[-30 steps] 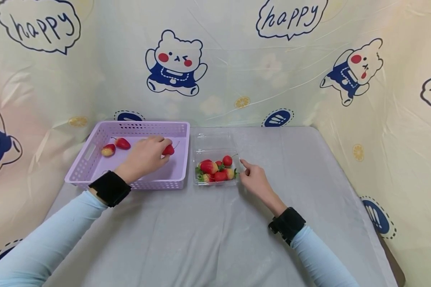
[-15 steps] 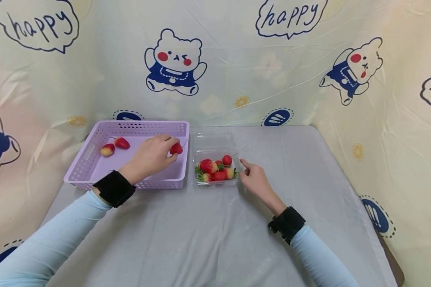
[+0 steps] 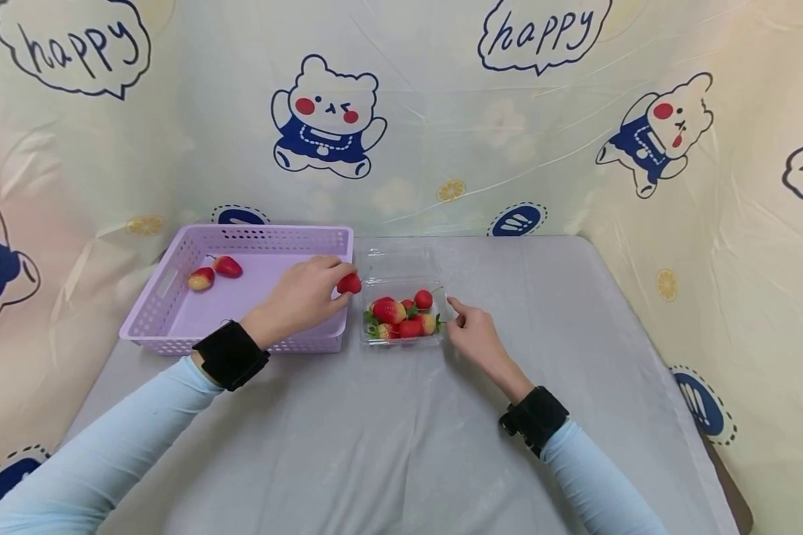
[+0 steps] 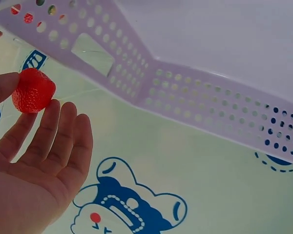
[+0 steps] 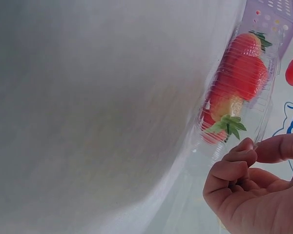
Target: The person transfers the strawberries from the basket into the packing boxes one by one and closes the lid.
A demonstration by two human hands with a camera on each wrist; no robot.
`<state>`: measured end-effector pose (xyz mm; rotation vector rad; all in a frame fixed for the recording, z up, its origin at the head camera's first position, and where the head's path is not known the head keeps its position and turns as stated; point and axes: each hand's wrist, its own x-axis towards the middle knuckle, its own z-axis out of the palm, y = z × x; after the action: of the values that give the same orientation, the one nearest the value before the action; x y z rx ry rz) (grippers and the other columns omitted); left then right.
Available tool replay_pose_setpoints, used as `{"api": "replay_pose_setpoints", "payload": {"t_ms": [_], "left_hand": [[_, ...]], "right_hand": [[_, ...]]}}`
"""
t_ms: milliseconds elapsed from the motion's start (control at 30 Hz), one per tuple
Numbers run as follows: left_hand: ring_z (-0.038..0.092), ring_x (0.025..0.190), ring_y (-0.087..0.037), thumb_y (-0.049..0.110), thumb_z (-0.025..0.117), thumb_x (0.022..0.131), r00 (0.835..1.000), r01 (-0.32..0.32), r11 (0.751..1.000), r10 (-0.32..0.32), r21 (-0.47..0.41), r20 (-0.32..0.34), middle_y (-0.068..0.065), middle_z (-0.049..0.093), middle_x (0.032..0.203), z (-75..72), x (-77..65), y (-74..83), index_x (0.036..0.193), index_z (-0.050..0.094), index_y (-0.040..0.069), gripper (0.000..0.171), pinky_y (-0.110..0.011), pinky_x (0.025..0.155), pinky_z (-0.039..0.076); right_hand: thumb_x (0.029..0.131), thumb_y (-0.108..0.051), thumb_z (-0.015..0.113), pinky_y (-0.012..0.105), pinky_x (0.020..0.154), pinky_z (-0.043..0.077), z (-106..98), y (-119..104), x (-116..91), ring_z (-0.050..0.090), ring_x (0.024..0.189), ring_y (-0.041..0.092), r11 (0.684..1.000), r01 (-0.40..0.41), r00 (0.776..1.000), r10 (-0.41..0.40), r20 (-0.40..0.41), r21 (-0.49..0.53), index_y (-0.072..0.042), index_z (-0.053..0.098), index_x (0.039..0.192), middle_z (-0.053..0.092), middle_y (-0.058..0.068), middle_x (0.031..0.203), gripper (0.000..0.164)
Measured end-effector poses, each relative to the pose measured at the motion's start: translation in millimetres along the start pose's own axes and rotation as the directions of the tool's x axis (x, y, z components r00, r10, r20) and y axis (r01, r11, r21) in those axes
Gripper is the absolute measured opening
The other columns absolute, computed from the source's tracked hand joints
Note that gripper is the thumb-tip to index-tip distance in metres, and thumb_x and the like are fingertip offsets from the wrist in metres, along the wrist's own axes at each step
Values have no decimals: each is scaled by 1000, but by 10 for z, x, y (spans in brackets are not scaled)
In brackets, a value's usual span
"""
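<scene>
Left hand (image 3: 302,293) pinches strawberry at fingertips; right hand (image 3: 473,334) grips clear box (image 3: 404,284).

Dimpled glossy strawberry (image 4: 34,91), clear plastic box (image 3: 401,342)

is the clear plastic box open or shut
Open: in the head view its lid is folded back behind the box, leaving the fruit inside uncovered.

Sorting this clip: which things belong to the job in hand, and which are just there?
Apparently in use:
red fruit, pinched by the left hand
purple basket
two fruits inside it
clear container, right hand on its edge
more fruits inside that

Apparently just there:
gray tablecloth
printed backdrop
black wrist bands
</scene>
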<state>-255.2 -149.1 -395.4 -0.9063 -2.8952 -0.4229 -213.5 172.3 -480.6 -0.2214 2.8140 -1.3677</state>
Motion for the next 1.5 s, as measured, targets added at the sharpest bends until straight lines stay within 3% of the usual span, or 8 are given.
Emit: {"api": "replay_pose_setpoints", "payload": {"t_ms": [233, 600, 867, 1067, 1367, 1500], "left_hand": [[65, 105, -31, 24, 82, 94, 1000, -25, 1000, 25, -13, 0, -12, 70, 116, 47, 54, 109, 132, 71, 8, 43, -46, 90, 57], [67, 108, -32, 22, 84, 91, 993, -118, 993, 118, 4, -20, -16, 71, 122, 166, 137, 262, 132, 72, 6, 45, -46, 93, 58], [68, 103, -30, 22, 83, 92, 988, -155, 986, 156, 59, -16, -14, 71, 117, 277, 189, 395, 130, 74, 6, 42, -43, 88, 59], [67, 99, -28, 21, 81, 94, 985, -172, 983, 174, 65, -22, -13, 72, 113, 349, 210, 460, 127, 75, 6, 37, -42, 84, 59], [68, 109, -32, 25, 79, 96, 984, -176, 981, 177, 77, -9, -13, 73, 124, 453, 291, 566, 139, 66, 4, 49, -45, 97, 55], [66, 100, -31, 22, 78, 96, 981, -190, 979, 192, 69, -24, -10, 74, 117, 526, 309, 596, 131, 66, 6, 40, -44, 88, 56]], "right_hand": [[93, -3, 50, 29, 53, 26, -1, -14, -1, 24, 52, 13, 1000, 0, 1000, 0, -6, -5, 3, 56, 149, 32, -4, 58, 57], [94, -3, 49, 29, 52, 27, -11, 2, 1, 25, 51, 14, 1000, -4, 1000, 4, -7, 1, 3, 56, 149, 32, -3, 58, 55], [94, -3, 49, 29, 52, 27, -19, 14, 6, 25, 51, 13, 1000, 13, 1000, -13, 3, 4, 3, 55, 149, 32, -3, 58, 56], [94, -3, 49, 29, 52, 27, -14, 23, 7, 25, 51, 13, 1000, 12, 1000, -12, 10, 2, 3, 55, 149, 32, -3, 58, 56], [94, -3, 50, 29, 53, 27, -10, 38, 19, 25, 52, 13, 1000, 25, 1000, -25, -6, -8, 3, 56, 148, 32, -3, 58, 55], [93, -3, 50, 29, 53, 27, -5, 38, 22, 25, 52, 13, 1000, 31, 1000, -31, 0, -6, 4, 56, 148, 33, -3, 58, 56]]}}
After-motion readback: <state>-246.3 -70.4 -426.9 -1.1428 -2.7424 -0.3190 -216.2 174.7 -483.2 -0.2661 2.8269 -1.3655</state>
